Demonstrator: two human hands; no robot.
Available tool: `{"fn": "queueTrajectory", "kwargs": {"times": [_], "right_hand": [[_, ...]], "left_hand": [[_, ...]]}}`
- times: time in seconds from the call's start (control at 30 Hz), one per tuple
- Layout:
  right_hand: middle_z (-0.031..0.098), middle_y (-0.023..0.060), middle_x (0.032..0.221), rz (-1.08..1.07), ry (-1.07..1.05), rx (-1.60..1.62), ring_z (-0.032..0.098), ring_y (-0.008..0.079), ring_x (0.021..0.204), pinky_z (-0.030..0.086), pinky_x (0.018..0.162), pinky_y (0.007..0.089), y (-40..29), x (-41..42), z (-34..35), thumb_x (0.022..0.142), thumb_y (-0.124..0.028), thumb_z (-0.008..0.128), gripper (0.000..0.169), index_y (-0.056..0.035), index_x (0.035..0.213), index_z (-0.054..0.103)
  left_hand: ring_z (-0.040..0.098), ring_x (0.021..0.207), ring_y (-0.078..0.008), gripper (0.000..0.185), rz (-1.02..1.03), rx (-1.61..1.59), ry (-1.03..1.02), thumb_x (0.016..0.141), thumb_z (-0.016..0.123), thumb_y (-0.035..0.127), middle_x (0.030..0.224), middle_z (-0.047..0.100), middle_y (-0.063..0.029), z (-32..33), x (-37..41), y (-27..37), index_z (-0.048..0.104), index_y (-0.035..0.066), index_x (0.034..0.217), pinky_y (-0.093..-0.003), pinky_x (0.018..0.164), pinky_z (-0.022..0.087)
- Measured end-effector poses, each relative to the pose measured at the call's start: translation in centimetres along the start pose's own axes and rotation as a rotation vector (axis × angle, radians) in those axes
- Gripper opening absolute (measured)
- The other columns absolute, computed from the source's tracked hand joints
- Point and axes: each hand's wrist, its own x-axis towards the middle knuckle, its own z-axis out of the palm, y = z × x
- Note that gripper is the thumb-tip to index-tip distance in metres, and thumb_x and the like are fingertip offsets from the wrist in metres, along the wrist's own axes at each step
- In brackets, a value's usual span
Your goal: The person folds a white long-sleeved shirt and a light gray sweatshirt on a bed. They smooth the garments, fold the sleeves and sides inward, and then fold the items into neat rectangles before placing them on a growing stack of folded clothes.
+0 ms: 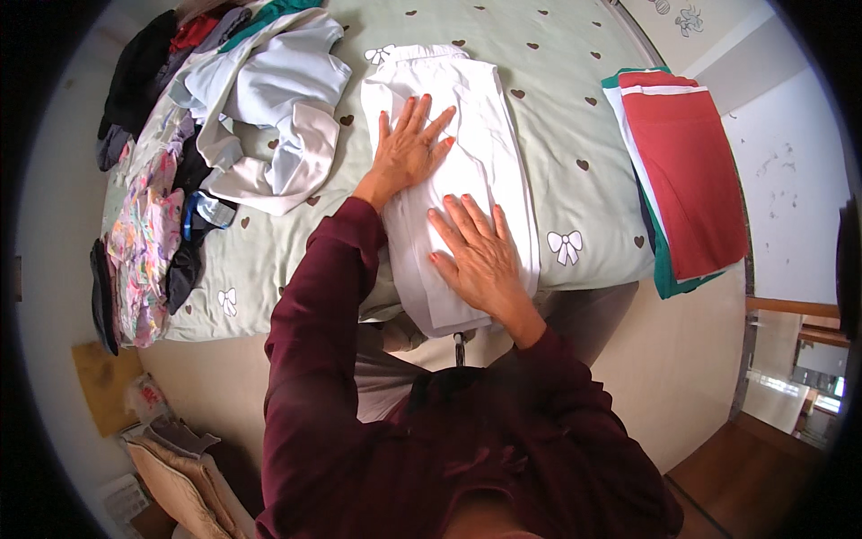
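Observation:
White trousers (481, 145) with a gathered waistband lie lengthwise on the bed, one leg laid over the other. Their waist points away from me, and the leg ends hang slightly past the near edge of the mattress. My left hand (409, 151) rests flat on the upper part with its fingers spread. Lower down, my right hand (481, 259) presses flat on the legs, its fingers also apart. Neither hand grips the cloth. The bed cover (559, 195) beneath is pale green with dark hearts and white bows.
A loose pale top (283, 81) lies left of the trousers, beside a heap with a floral garment (145, 236) and black clothing (141, 74). On the right edge sits a stack of folded clothes (687, 175), red uppermost. Folded tan padding (178, 482) stands on the floor at lower left.

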Motion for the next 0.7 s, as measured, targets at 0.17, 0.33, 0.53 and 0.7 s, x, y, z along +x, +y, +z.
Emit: {"fn": "queueTrajectory", "kwargs": {"times": [0.17,0.33,0.53,0.7], "right_hand": [[0.038,0.0087,0.153,0.002,-0.036,0.042,0.029,0.027,0.145,0.019,0.116,0.0551,0.0,-0.9,0.2,0.092,-0.041,0.06,0.056,-0.0191,0.143,0.049],[0.042,0.0107,0.15,-0.055,-0.064,0.201,0.032,0.0283,0.143,0.021,0.117,0.0511,1.0,-0.6,-0.9,0.095,-0.033,0.056,0.049,-0.0156,0.141,0.051],[0.054,0.017,0.138,-0.146,0.093,0.275,0.045,0.0334,0.134,0.038,0.11,0.0386,7.3,-2.5,-7.7,0.087,0.008,0.046,0.056,-0.0054,0.142,0.048],[0.029,0.0078,0.158,-0.207,-0.21,-0.033,0.026,0.0291,0.146,0.028,0.117,0.0469,9.3,-6.0,-8.3,0.07,0.004,0.059,0.083,-0.0245,0.146,0.044]], "left_hand": [[0.018,0.149,-0.0344,0.053,-0.06,0.024,0.028,0.101,0.035,0.055,0.16,0.023,-0.0118,1.1,1.7,-1.7,0.034,0.038,0.15,-0.0639,0.115,0.011],[0.016,0.149,-0.0358,0.05,-0.061,-0.061,0.043,0.102,0.037,0.049,0.16,0.023,-0.013,0.0,2.4,-2.0,0.034,0.036,0.151,-0.0641,0.115,0.011],[0.025,0.147,-0.0362,0.058,0.21,-0.375,0.027,0.088,0.058,0.016,0.153,0.037,-0.0162,-7.3,-9.2,-0.2,0.047,0.017,0.145,-0.0521,0.116,0.025],[0.025,0.148,-0.0317,0.097,0.213,-0.166,-0.43,0.068,0.071,0.006,0.16,0.026,-0.0103,-13.5,-18.0,5.8,0.032,0.028,0.153,-0.0553,0.117,0.022]]}}
